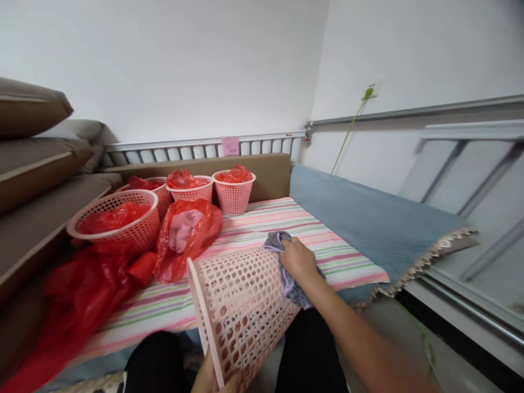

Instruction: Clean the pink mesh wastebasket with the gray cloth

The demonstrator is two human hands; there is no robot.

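Note:
A pink perforated plastic basket (241,305) lies tilted on its side across my lap, its open rim facing left. My left hand (213,379) grips that rim at the bottom edge of the view; only part of the hand shows. My right hand (298,261) is closed on a grey-purple cloth (286,273) and presses it against the basket's base end. The cloth's far end (277,240) sticks out above my fingers, and more of it hangs below my wrist.
A striped cloth (262,229) covers the surface ahead, with a blue blanket (368,218) to the right. Several pink baskets (233,192) lined with red plastic bags stand at the back left. A red bag (186,234) with something pink and loose red bags (73,295) lie left. Metal rails run along the walls.

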